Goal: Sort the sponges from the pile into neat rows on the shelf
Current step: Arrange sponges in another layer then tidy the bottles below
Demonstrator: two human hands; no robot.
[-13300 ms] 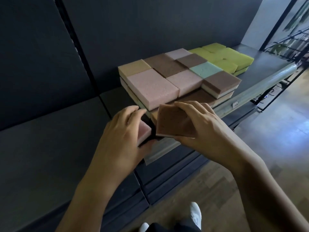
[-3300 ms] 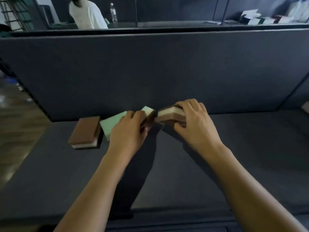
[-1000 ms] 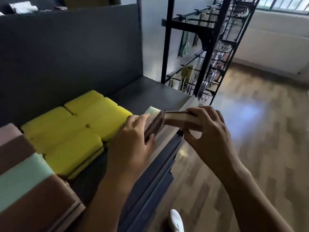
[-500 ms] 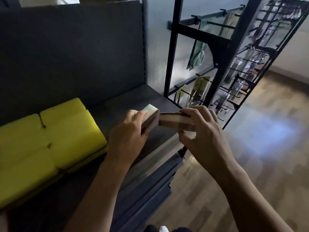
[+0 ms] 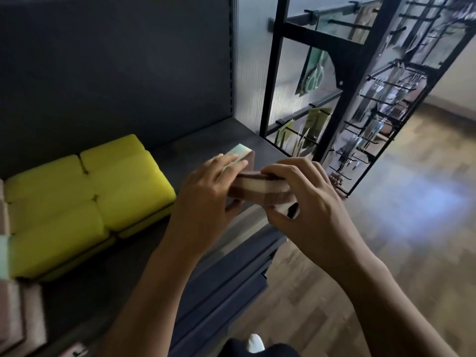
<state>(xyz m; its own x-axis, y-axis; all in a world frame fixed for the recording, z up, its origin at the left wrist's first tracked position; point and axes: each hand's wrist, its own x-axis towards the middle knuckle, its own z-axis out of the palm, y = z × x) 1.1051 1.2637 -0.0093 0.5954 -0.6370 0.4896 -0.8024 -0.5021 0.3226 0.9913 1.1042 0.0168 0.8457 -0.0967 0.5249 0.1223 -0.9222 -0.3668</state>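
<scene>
My left hand [image 5: 206, 194] grips a mint-topped sponge with a brown underside [image 5: 239, 153], held above the dark shelf [image 5: 195, 145] near its right end. My right hand [image 5: 306, 202] holds a small stack of brown-and-cream sponges [image 5: 257, 188] between fingers on top and thumb underneath, right beside the left hand and over the shelf's front edge. The two hands' sponges touch. Several yellow sponges [image 5: 85, 199] lie in a neat block on the shelf to the left. Brown and pink sponges [image 5: 15, 313] from the pile show at the far left edge.
A dark back panel [image 5: 116, 60] rises behind the shelf. A black wire display rack [image 5: 360, 99] with hanging packets stands just right of the shelf's end. Wooden floor [image 5: 399, 228] lies below right. Bare shelf shows between the yellow sponges and the rack.
The view has swung right from the pile to the shelf's right end. Both hands have carried their sponges along and now hold them closer together and lower.
</scene>
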